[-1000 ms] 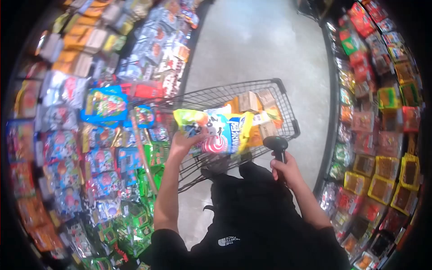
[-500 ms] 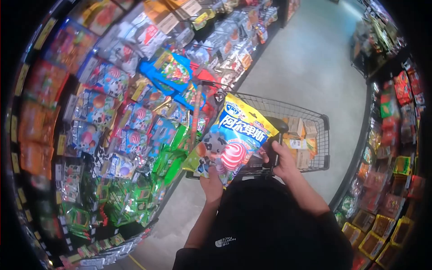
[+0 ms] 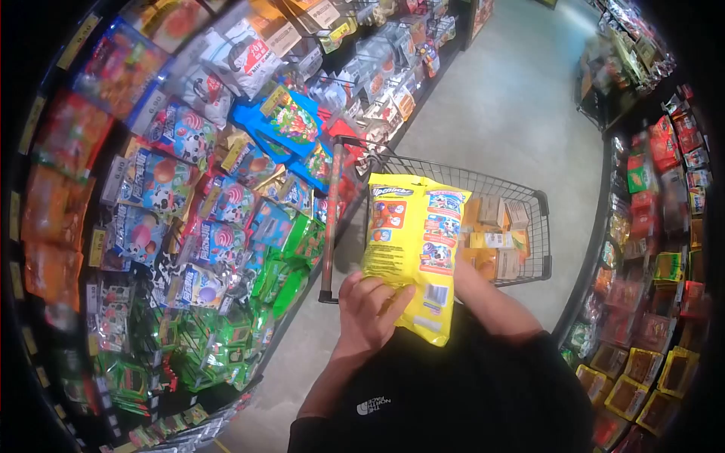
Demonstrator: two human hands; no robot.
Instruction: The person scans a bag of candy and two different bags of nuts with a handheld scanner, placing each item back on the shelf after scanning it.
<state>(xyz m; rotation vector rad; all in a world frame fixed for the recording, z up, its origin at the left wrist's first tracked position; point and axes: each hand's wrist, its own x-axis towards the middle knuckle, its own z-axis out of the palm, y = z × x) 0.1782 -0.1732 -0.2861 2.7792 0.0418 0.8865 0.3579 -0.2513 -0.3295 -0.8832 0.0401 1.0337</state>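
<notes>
My left hand grips the lower edge of a yellow candy bag, held upright in front of me with its printed back side and barcode facing me. The bag hides my right hand; only the right forearm shows behind it, so what that hand holds is not visible. Beyond the bag stands a wire shopping cart loaded with brown cartons and orange packets.
Shelves of colourful candy bags line the left of the aisle, hard against the cart's left side. Racks of packaged snacks run along the right. Grey floor stretches ahead past the cart.
The bag has been turned over from its blue front to its yellow back and held upright. The handheld scanner and my right hand, seen earlier, are now hidden behind it.
</notes>
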